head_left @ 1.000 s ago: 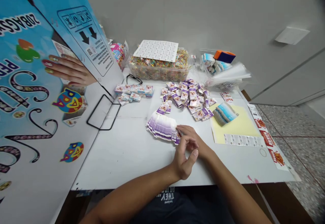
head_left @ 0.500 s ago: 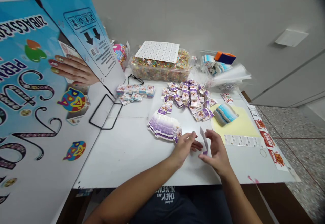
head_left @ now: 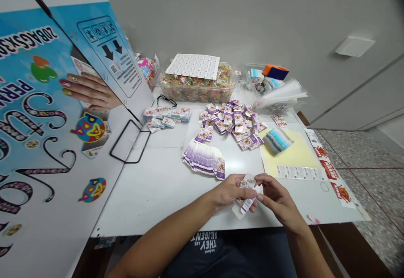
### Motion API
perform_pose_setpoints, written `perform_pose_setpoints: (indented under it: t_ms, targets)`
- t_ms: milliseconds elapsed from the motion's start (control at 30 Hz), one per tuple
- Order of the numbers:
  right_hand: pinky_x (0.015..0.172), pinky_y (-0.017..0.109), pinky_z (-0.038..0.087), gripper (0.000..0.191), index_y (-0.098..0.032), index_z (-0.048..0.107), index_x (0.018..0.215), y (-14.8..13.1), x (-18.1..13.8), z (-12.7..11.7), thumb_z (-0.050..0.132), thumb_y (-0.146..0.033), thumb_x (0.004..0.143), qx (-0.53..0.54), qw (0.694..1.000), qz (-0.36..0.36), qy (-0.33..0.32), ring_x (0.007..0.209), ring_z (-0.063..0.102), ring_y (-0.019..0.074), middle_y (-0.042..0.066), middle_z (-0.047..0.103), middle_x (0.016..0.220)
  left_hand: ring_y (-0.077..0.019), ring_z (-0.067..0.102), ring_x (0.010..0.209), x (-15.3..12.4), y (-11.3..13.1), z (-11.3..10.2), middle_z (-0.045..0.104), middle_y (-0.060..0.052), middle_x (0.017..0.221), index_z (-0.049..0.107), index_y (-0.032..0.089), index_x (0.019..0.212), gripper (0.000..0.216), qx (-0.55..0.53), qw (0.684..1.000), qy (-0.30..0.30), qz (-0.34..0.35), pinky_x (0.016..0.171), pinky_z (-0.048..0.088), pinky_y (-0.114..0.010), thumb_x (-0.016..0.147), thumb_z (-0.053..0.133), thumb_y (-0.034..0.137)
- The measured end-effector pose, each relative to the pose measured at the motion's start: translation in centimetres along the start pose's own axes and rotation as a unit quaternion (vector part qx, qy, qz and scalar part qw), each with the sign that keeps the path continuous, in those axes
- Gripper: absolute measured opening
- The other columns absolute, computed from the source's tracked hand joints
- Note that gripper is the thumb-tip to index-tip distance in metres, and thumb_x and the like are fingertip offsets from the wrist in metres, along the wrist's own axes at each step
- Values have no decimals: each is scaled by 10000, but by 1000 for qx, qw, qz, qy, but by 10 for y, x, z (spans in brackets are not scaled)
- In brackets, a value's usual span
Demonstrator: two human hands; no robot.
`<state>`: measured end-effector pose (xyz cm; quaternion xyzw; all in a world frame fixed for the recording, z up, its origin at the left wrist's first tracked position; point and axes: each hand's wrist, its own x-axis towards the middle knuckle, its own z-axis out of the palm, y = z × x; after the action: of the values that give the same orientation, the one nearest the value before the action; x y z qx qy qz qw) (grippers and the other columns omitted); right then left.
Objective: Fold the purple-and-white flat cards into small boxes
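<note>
Between my two hands, over the front of the white table, is a small purple-and-white carton (head_left: 247,205), partly unfolded with flaps sticking out. My left hand (head_left: 232,191) grips it, thumb across its face. With finger and thumb, my right hand (head_left: 273,194) pinches the carton's right-hand edge. Just beyond my left hand lies a fanned stack of flat purple-and-white cartons (head_left: 202,158). Farther back is a heap of folded small purple boxes (head_left: 233,120).
A row of light blue boxes (head_left: 167,113) lies at left, near a black wire frame (head_left: 130,141). Behind stands a clear bin of glittery packets (head_left: 198,91). At right, a blue-and-grey stack (head_left: 277,140) rests on yellow paper (head_left: 303,149). A big printed display panel (head_left: 63,122) borders the left.
My hands have come together and slightly nearer my body. The left hand now grips the carton, which only the right hand held before; its printed side and flaps now show.
</note>
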<state>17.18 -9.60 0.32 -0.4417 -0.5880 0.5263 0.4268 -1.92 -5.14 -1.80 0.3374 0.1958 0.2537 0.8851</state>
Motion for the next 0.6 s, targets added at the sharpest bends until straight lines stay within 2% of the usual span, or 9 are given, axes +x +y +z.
perform_pose_setpoints:
  t_ms: [133, 233, 300, 400, 500, 600]
  targets:
    - [923, 371, 496, 210, -298, 658, 1138, -8, 2, 4, 660, -296, 927, -59, 998, -29, 6, 1038, 579, 233, 55, 585, 1064, -212, 713, 596, 2, 0, -2, 726, -61, 706, 551, 151, 1192, 643, -12, 999, -30, -23, 605, 562, -314, 714, 846, 465]
    - [857, 387, 513, 151, -294, 646, 1102, -14, 1, 4, 614, -291, 954, -114, 992, -45, 22, 968, 589, 239, 51, 587, 991, -211, 716, 673, 5, 1, -1, 731, -54, 741, 509, 157, 1262, 743, 13, 1000, 28, -2, 690, 514, -312, 697, 854, 495]
    - [840, 404, 509, 150, -297, 644, 1104, -17, 0, 3, 591, -283, 965, -185, 981, -59, 23, 951, 579, 252, 53, 600, 953, -195, 700, 744, 6, 0, 1, 726, -47, 777, 576, 155, 1193, 630, 54, 996, 69, 14, 744, 474, -299, 721, 839, 478]
    - [835, 427, 506, 263, -309, 614, 1228, -19, -1, 7, 545, -253, 981, -277, 958, -75, 3, 966, 560, 274, 68, 627, 953, -194, 662, 834, 9, -6, 4, 713, -58, 846, 677, 147, 980, 400, 41, 997, 62, 18, 781, 460, -296, 790, 749, 492]
    - [851, 441, 507, 387, -305, 535, 1362, -16, 1, 16, 487, -202, 993, -316, 944, -97, -5, 1011, 551, 285, 89, 633, 1024, -186, 640, 746, 13, -16, 5, 683, -50, 766, 678, 145, 893, 386, -36, 998, 51, -4, 716, 487, -293, 833, 631, 524]
    - [878, 476, 474, 389, -304, 523, 1356, -8, 7, 25, 487, -183, 988, -357, 925, -121, 35, 1010, 555, 290, 84, 643, 1029, -181, 594, 538, 18, -22, 1, 616, -35, 586, 656, 138, 821, 444, -73, 993, 83, -40, 553, 486, -294, 846, 539, 566]
